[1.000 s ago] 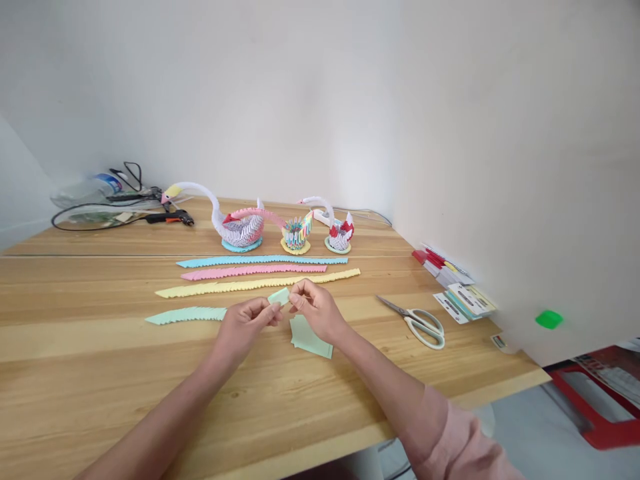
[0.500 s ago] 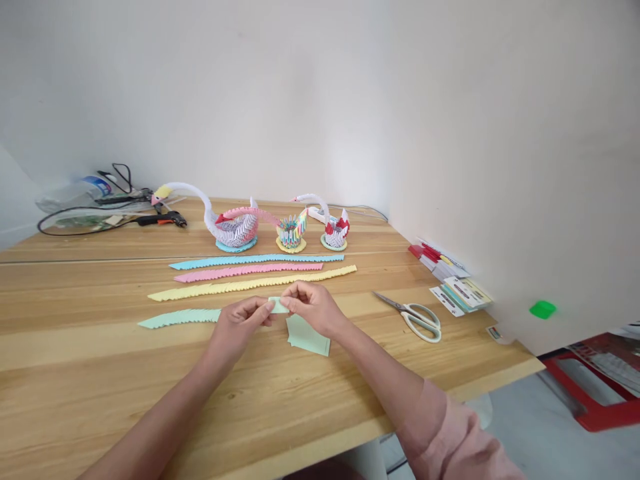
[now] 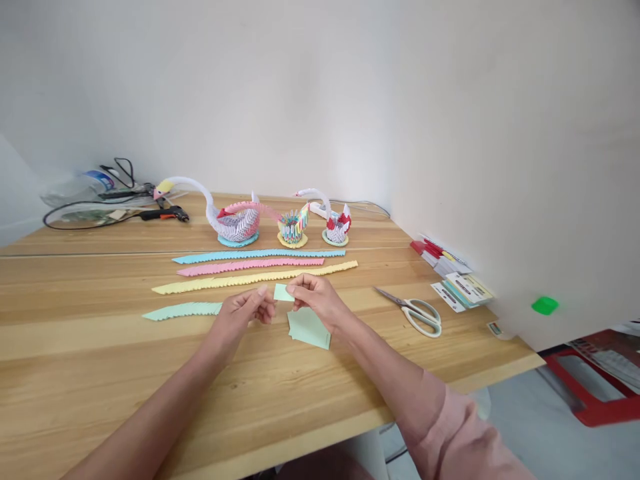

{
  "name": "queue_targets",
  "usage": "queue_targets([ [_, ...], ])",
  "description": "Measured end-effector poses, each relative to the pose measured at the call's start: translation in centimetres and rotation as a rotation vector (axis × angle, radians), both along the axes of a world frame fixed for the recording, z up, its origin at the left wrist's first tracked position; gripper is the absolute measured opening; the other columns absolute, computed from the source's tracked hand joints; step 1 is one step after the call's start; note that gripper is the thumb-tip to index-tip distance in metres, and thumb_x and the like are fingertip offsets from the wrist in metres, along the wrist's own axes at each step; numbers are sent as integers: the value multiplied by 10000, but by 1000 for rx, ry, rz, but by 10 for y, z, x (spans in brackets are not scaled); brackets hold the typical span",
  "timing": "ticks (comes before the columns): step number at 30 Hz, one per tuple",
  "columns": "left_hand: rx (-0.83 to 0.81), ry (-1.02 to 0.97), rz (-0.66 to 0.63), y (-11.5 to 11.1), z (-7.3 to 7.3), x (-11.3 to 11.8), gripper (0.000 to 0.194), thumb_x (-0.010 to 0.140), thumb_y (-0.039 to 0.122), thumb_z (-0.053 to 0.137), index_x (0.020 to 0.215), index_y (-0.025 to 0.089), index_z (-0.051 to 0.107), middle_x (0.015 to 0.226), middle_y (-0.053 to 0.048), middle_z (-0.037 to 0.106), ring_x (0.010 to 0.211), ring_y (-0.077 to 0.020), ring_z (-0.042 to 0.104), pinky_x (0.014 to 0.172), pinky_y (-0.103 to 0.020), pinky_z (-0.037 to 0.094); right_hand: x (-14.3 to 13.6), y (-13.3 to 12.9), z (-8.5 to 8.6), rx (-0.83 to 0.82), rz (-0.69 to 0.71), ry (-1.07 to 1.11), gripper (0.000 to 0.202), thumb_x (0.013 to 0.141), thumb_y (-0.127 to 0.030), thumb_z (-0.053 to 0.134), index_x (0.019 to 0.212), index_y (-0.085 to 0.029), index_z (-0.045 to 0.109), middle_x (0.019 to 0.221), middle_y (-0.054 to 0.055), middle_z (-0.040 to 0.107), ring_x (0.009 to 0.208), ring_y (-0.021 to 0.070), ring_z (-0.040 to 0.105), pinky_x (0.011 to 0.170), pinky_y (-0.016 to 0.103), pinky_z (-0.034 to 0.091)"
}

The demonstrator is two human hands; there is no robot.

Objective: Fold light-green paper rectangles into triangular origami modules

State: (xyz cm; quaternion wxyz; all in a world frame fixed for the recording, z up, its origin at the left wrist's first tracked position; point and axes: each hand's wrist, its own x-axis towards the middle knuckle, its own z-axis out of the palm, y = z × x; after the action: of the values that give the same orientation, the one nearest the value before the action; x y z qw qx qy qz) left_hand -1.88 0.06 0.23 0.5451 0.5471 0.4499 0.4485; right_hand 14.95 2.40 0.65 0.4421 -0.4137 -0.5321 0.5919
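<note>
A small pale green paper piece (image 3: 283,292) is pinched between the thumb and fingers of my right hand (image 3: 320,299). My left hand (image 3: 247,310) is just left of it, holding nothing, its fingers loosely curled and the thumb apart from them. Under my right wrist lie a few larger green paper sheets (image 3: 311,330) on the table. A short row of overlapping green paper pieces (image 3: 183,311) runs to my left hand, which hides its right end.
Yellow (image 3: 255,278), pink (image 3: 250,266) and blue (image 3: 257,255) paper strips lie beyond my hands. Behind stand folded-paper swans (image 3: 240,227). Scissors (image 3: 417,315) and packs of paper (image 3: 463,291) are at right. A glue gun (image 3: 163,213) with a cable lies back left.
My left hand has let go of the small green paper and moved slightly away. The paper stays in my right hand, now turned flatter and showing more of its surface.
</note>
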Motion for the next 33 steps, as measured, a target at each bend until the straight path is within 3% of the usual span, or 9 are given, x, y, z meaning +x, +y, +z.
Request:
queue_targets([
  [5,-4,67,-11,2,0,0,249,739,379,613,592,178,591,597,3,585,576,-126,507,584,-228,415,2,2,-3,-22,13,35,198,656,-304,685,692,-143,576,632,-45,538,496,53,498,548,226,430],
  [12,-23,-46,-30,2,-1,-2,229,763,361,570,640,169,576,587,-7,563,560,-130,512,561,-244,428,1,2,-4,-68,56,90,196,665,-293,682,768,-154,590,623,-50,545,484,50,501,547,226,444],
  [17,155,53,38,5,1,-4,295,679,356,678,923,200,621,917,-58,650,794,-189,594,679,-301,488,3,1,0,-44,62,66,274,665,-271,678,893,-184,554,569,-71,542,481,64,510,552,228,448],
  [21,283,150,-8,5,1,-3,198,679,336,679,825,203,667,992,-71,667,927,-226,589,833,-362,454,3,-2,3,-33,93,32,277,668,-265,675,890,-192,526,570,-73,538,500,73,519,542,218,447],
  [27,81,11,60,2,2,-2,320,664,366,700,926,191,643,903,-60,681,825,-204,615,740,-328,495,3,-2,1,-36,157,162,285,770,-419,589,925,-185,536,689,-21,587,571,83,556,629,268,493],
  [33,46,-51,57,4,1,-2,295,665,362,700,905,198,648,906,-51,682,807,-195,614,745,-333,495,3,-3,3,-75,199,189,276,761,-347,612,974,-189,535,711,-17,609,587,84,564,649,271,491],
])
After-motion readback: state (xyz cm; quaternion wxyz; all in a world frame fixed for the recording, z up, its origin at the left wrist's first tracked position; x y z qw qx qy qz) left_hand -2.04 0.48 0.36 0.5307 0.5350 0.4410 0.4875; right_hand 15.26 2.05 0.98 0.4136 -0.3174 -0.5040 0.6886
